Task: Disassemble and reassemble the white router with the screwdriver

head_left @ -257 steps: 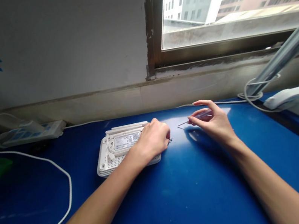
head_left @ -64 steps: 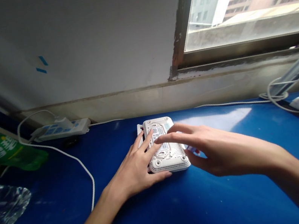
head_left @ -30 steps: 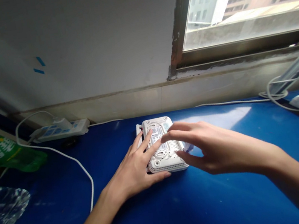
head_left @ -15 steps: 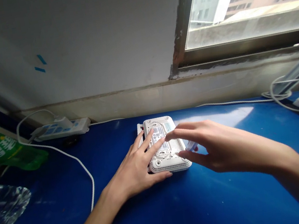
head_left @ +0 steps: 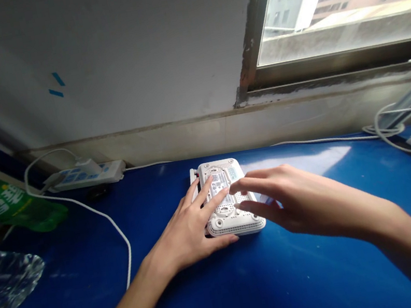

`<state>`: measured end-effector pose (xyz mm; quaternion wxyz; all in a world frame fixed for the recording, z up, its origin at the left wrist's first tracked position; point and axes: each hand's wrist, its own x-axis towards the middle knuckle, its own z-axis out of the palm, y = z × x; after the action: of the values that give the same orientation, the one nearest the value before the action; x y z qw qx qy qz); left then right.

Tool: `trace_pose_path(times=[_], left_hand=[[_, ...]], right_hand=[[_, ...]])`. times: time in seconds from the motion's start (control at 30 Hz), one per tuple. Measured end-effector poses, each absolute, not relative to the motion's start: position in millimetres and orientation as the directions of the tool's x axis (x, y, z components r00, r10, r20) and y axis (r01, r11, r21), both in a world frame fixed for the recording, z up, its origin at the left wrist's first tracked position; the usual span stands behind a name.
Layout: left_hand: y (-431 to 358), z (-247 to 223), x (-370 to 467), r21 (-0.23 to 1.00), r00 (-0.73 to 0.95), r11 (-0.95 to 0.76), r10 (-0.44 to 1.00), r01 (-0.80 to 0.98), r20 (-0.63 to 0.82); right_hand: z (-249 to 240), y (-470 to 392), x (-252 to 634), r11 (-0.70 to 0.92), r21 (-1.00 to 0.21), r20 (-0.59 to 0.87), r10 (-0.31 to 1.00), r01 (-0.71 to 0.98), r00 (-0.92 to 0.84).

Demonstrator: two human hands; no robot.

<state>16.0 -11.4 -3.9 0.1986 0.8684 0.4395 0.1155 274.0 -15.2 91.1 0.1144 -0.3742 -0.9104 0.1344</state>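
In the head view, the white perforated device (head_left: 232,218) lay flat on the blue worktop (head_left: 251,283), between the two hands, its label (head_left: 218,179) facing up. Its long axis seemed to run away from the person toward the wall (head_left: 141,96), so the left grip (head_left: 187,230) and right grip (head_left: 299,198) met it across its long sides. A narrow white bar (head_left: 192,176) ran along its left side.

From the left grip, the device lay rightward and a little farther off. That grip was spread flat, its fingers reaching over the top face and its thumb along the near edge; it was the nearer hand, in plain contact.

From the right grip, the device lay to the left, under the fingertips. Index finger and thumb stood apart over its middle, the index tip just beside the left hand's. The remaining fingers were largely hidden, with a pale bluish patch (head_left: 263,198) behind them, so whether this grip held anything, or touched the device, could not be told.
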Motion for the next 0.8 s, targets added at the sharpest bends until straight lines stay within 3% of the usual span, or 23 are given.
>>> trace_pose_path(times=[0.3,0.5,0.7,0.8], left_hand=[[-11.4,-0.2,18.9,0.418,0.582,-0.528,0.813,0.739,0.000],[-12.1,-0.4,19.3,0.399,0.577,-0.528,0.817,0.750,-0.005],[-12.5,1.4,20.1,0.366,0.581,-0.541,0.814,0.757,0.000],[-12.7,0.8,19.9,0.363,0.580,-0.541,0.815,0.759,0.002]], right_hand=[[87.2,-16.4,280.0,0.745,-0.334,0.177,0.651,0.577,-0.738],[87.2,-12.2,273.3,0.693,-0.278,0.136,0.714,0.665,-0.687],[90.0,-13.9,277.4,0.751,-0.354,0.176,0.639,0.557,-0.749],[91.7,-14.0,277.0,0.733,-0.345,0.170,0.664,0.587,-0.729]])
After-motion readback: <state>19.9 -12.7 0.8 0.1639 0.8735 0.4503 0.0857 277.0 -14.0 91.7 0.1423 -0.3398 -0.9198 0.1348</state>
